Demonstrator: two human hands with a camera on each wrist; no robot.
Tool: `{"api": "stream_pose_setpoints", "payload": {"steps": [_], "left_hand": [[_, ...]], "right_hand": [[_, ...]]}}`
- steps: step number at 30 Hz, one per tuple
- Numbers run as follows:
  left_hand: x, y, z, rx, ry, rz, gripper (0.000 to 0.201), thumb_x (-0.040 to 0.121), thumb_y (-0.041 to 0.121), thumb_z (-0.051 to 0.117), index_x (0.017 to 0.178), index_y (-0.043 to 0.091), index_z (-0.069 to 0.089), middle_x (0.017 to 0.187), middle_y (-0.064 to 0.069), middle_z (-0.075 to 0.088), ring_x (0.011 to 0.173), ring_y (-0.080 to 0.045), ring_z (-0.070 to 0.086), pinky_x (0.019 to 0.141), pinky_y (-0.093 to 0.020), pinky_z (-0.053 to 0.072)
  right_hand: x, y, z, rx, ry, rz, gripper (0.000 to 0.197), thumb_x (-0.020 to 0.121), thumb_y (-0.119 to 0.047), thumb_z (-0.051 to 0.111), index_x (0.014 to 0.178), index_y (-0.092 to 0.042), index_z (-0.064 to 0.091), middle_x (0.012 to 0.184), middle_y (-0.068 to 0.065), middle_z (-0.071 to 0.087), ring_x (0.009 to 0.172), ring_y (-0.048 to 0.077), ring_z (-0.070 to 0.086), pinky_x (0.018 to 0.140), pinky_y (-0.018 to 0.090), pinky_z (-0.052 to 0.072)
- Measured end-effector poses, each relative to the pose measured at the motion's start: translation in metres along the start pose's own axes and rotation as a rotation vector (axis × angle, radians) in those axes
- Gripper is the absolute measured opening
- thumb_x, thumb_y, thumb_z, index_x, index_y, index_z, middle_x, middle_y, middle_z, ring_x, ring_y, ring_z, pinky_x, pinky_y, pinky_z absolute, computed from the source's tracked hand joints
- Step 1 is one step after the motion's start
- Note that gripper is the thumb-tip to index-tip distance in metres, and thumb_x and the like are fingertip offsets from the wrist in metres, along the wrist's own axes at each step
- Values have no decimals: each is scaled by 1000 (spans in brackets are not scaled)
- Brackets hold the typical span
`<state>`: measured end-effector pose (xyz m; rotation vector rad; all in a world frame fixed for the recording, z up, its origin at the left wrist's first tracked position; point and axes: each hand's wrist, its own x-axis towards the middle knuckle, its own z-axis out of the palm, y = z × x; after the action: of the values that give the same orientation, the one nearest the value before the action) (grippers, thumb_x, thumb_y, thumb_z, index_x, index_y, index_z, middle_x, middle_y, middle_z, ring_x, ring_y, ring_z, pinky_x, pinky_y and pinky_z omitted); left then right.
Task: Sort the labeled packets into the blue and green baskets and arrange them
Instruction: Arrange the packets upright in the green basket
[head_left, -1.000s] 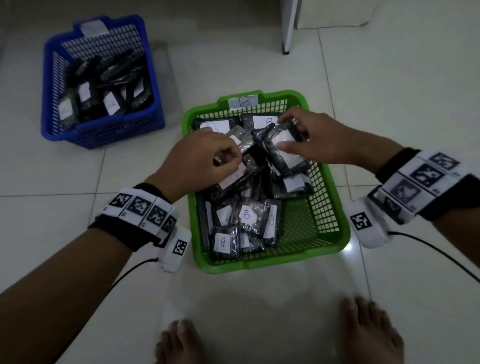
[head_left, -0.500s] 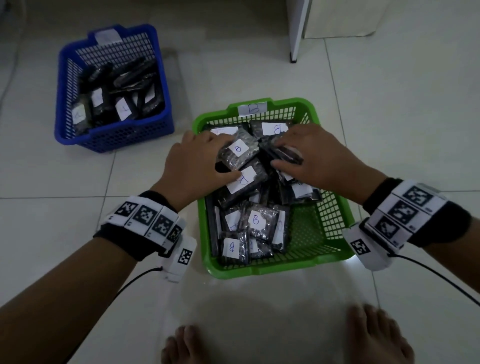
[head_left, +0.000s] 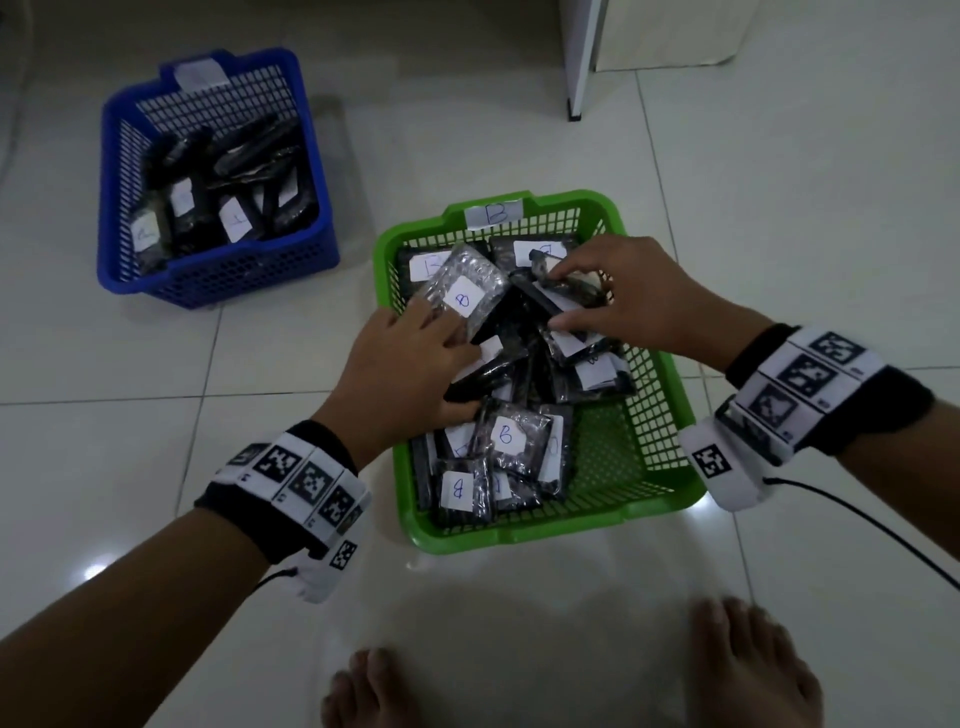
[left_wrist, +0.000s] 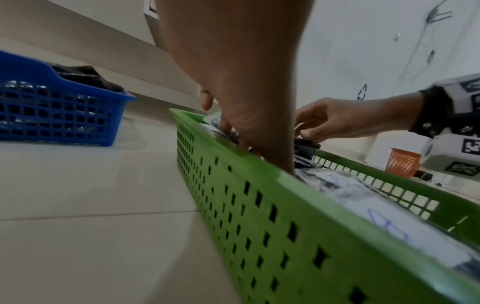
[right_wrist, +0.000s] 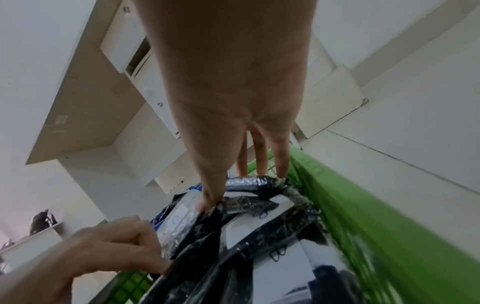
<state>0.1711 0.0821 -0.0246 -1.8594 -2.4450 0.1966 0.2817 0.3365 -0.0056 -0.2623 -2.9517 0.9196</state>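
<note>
Bare feet (head_left: 727, 670) nearest, on tiled floor (head_left: 156, 364). Green basket (head_left: 519, 535) ahead, packets (head_left: 506, 436) labelled B stacked at near end. Left hand (head_left: 402, 364) over basket's left side, fingers curled into middle pile, gripping dark packet (head_left: 483, 371). Right hand (head_left: 634, 296) further right, pinching another packet (head_left: 566, 283). Blue basket (head_left: 208, 275) far left, well apart, holding more packets.

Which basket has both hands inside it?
The green basket, the nearer one with the B tag on its far rim. The left hand and right hand are among its packets; the blue basket sits untouched further left.
</note>
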Motion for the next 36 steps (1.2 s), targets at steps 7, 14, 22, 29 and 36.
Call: {"api": "stream_pose_setpoints", "payload": {"steps": [7,14,22,29,36], "left_hand": [[2,-1,-13,-191,345,98,27,87,28,60,99,11,77,81,-6,66,69,-26,53,62,-33,36],[22,58,-39,-304,184,480,33,81,31,65,108,15,75,88,-1,62,73,-18,56,51,-25,45],[34,116,-12,-343,52,502,30,100,40,54,95,20,76,87,0,65,82,-21,58,60,-30,39],[33,46,-27,-567,65,116,24,93,46,58,84,31,74,72,14,62,66,-6,56,60,-33,51],[18,41,-18,-320,-307,156,90,67,97,44,133,38,55,114,13,45,99,-5,35,71,-29,43]], "right_hand": [[4,9,-3,-42,-73,-29,56,67,-40,87,117,-23,69,115,0,67,105,17,59,94,37,48],[13,20,-20,-22,-124,32,46,77,-14,82,120,-28,70,124,-1,68,115,14,61,102,30,45],[-4,11,-18,-71,-162,-104,48,77,-8,81,123,-15,69,130,8,64,121,21,58,107,32,41],[-25,-11,-30,-28,-347,-110,16,71,-16,85,84,-23,79,76,-13,73,68,-3,66,67,6,46],[-61,-18,15,-171,-788,-42,50,61,-47,88,103,-24,73,89,-14,70,75,0,61,76,22,54]]}}
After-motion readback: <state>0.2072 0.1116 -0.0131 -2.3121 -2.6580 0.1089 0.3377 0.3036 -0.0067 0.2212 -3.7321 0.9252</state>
